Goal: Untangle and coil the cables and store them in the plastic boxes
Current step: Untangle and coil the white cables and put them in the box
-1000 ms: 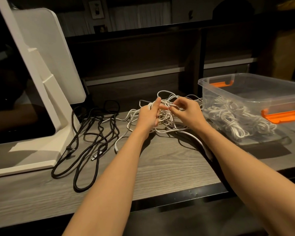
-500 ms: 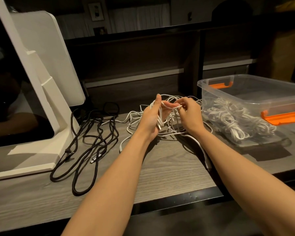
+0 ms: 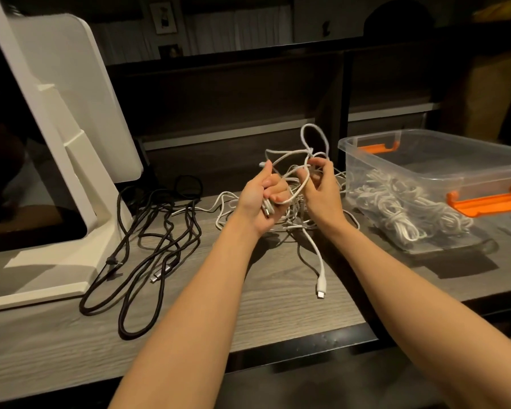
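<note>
A tangle of white cables (image 3: 289, 184) is lifted off the wooden desk between my hands. My left hand (image 3: 258, 199) grips a bunch of white strands with a plug end in its palm. My right hand (image 3: 322, 190) pinches a white loop that arcs up above the fingers. One white cable end with a plug (image 3: 320, 286) trails down onto the desk. Loose black cables (image 3: 148, 240) lie to the left. A clear plastic box (image 3: 434, 160) with orange latches stands on the right and holds coiled white cables (image 3: 396, 208).
A white monitor stand (image 3: 71, 178) with its dark screen fills the left side. A dark shelf unit runs along the back of the desk (image 3: 278, 314). The desk's front edge is close below my forearms.
Both hands have risen from the desk with the white tangle. A loop now stands up above my right hand and a plug end hangs down on the desk.
</note>
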The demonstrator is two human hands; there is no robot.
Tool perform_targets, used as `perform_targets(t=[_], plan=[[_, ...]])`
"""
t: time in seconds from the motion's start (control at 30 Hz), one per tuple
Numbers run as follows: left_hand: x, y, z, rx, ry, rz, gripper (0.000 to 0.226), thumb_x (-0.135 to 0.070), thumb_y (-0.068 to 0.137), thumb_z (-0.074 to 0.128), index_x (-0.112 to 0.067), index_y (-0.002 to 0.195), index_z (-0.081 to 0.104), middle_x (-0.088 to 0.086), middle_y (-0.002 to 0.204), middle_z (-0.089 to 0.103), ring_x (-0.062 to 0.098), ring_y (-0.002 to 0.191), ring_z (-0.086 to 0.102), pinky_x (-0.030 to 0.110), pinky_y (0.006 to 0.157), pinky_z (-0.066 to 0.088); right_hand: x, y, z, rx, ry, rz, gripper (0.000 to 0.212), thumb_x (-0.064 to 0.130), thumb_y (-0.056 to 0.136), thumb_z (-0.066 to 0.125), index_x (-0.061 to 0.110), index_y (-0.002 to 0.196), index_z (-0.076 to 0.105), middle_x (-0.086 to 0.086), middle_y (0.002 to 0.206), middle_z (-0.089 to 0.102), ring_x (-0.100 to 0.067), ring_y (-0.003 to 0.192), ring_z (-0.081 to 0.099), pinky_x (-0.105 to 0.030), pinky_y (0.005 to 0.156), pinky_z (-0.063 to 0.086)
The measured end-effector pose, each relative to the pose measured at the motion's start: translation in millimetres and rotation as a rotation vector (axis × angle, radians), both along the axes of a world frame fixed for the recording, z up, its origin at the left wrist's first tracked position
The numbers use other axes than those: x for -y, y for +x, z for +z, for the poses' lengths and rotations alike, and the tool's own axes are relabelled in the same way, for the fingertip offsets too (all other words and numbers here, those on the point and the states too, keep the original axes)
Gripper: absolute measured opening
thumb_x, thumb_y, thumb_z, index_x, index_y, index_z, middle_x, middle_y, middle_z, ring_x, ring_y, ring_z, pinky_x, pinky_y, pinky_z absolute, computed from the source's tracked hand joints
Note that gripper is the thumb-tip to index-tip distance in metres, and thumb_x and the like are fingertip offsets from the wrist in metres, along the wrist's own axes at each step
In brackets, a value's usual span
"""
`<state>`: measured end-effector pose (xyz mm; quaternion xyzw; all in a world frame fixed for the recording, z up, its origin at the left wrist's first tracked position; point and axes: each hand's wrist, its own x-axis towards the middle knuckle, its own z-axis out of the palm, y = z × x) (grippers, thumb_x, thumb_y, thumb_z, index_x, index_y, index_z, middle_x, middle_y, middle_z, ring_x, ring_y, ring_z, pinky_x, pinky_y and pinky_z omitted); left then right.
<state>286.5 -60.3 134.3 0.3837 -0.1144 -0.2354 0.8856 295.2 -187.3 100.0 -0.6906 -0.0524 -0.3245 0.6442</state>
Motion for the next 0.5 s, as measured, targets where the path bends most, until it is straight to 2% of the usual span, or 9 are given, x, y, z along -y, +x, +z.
perform_targets(t=[0.07, 0.17, 0.3, 0.33, 0.4, 0.5], plan=[[-6, 2, -2, -0.060, 0.035, -0.077, 0.060, -0.036, 0.103, 0.036, -0.015, 0.047, 0.041, -0.005, 0.040, 0.034, 0.005, 0.033, 0.036, 0.012, 0.038, 0.032, 6, 1, -1, -0.016, -0.097, -0.017, 0.036, 0.024, 0.094, 0.059, 0.016, 0.124, 0.042, -0.005, 0.121, 0.056, -0.017, 0.112, 0.056, -0.035, 0.097, 0.047], [-16, 5, -5, -0.114, 0.108, -0.152, 0.057, -0.034, 0.103, 0.037, -0.014, 0.049, 0.043, -0.006, 0.039, 0.035, 0.004, 0.030, 0.035, 0.010, 0.036, 0.028, 11, 2, -3, -0.044, -0.248, -0.040, 0.048, 0.026, 0.089, 0.066, 0.014, 0.130, 0.044, -0.001, 0.130, 0.051, -0.011, 0.118, 0.049, -0.031, 0.101, 0.042], [-26, 4, -5, -0.208, 0.195, -0.271, 0.048, -0.030, 0.096, 0.044, -0.014, 0.052, 0.043, -0.006, 0.040, 0.036, 0.005, 0.029, 0.035, 0.008, 0.035, 0.025, 14, 6, -10, -0.125, -0.514, -0.206, 0.053, 0.043, 0.080, 0.071, 0.020, 0.125, 0.056, -0.002, 0.119, 0.058, -0.017, 0.112, 0.052, -0.040, 0.095, 0.046], [-27, 4, -5, -0.230, 0.215, -0.279, 0.049, -0.031, 0.098, 0.043, -0.013, 0.052, 0.043, -0.006, 0.040, 0.036, 0.005, 0.028, 0.035, 0.007, 0.034, 0.025, 13, 4, -9, -0.142, -0.551, -0.245, 0.052, 0.045, 0.078, 0.072, 0.021, 0.122, 0.058, -0.004, 0.116, 0.057, -0.018, 0.111, 0.051, -0.039, 0.094, 0.046], [-26, 5, -6, -0.260, 0.251, -0.248, 0.054, -0.035, 0.103, 0.039, -0.013, 0.053, 0.043, -0.006, 0.041, 0.036, 0.005, 0.028, 0.035, 0.008, 0.033, 0.026, 14, 4, -6, -0.115, -0.512, -0.266, 0.049, 0.039, 0.077, 0.075, 0.018, 0.118, 0.058, -0.003, 0.110, 0.056, -0.016, 0.104, 0.050, -0.029, 0.088, 0.044], [-25, 6, -6, -0.295, 0.253, -0.113, 0.055, -0.049, 0.099, 0.044, -0.014, 0.057, 0.043, -0.006, 0.046, 0.036, 0.004, 0.033, 0.036, 0.010, 0.033, 0.030, 15, -1, -2, -0.007, -0.328, -0.157, 0.039, 0.022, 0.081, 0.074, 0.019, 0.108, 0.047, 0.002, 0.086, 0.050, -0.009, 0.076, 0.047, -0.019, 0.067, 0.041]])
